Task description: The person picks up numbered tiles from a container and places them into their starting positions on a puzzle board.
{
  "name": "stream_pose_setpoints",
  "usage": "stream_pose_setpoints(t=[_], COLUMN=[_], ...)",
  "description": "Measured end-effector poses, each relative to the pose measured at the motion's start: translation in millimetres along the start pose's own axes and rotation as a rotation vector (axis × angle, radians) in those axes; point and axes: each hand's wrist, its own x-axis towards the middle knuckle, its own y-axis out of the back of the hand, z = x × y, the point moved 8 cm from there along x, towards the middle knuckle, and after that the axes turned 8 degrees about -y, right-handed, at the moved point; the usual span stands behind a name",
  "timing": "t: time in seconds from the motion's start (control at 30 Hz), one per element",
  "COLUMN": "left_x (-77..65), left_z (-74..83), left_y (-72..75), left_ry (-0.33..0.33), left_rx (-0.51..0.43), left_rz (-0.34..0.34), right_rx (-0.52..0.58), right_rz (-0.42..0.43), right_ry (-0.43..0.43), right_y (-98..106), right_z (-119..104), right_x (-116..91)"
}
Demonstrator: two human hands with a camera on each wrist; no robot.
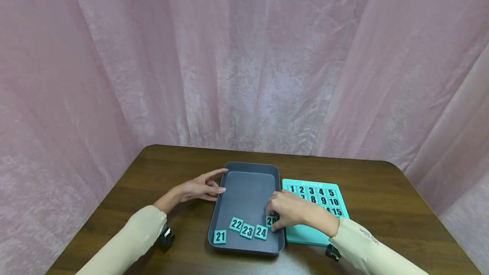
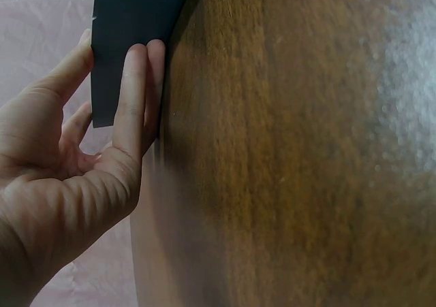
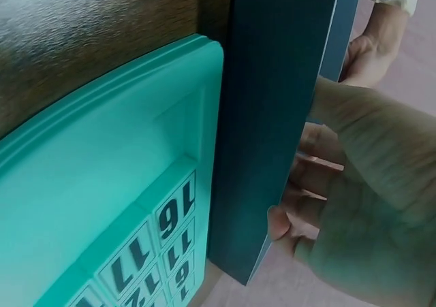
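My right hand point(image 1: 292, 209) reaches over the right rim of a dark grey tray point(image 1: 248, 194), its thumb and fingers pinching a turquoise tile numbered 20 point(image 1: 271, 221). In the tray's near part lie tiles 21 point(image 1: 220, 237), 22 point(image 1: 236, 224), 23 point(image 1: 247, 231) and 24 point(image 1: 261, 232), face up. Along the left rim, my left hand point(image 1: 200, 188) touches the tray with extended fingers; some rest against its outer wall in the left wrist view. The turquoise number board point(image 1: 305, 234) sits right of the tray, partly under my right forearm. The right wrist view shows its tile 16 point(image 3: 177, 208).
The board's upper rows hold numbered tiles, and its near strip is bare turquoise. Both tray and board stand on a brown wooden table point(image 1: 386, 207). Pink curtains point(image 1: 244, 63) hang behind the table's far edge.
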Motion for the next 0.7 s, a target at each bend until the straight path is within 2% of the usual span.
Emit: stream_pose_setpoints(t=[0.3, 0.5, 0.7], left_x=[-0.9, -1.6, -1.2], left_z=[-0.9, 1.8, 1.8], left_y=[-4.2, -2.6, -0.7], left_ry=[0.004, -0.001, 0.002], left_rx=[-0.008, 0.001, 0.004], left_rz=[-0.01, 0.002, -0.003], right_rx=[-0.013, 0.036, 0.145], right_rz=[0.0, 0.047, 0.085], right_ry=[-0.02, -0.001, 0.027], right_y=[-2, 4, 15], right_z=[-2, -2, -4], right_x=[2, 3, 2])
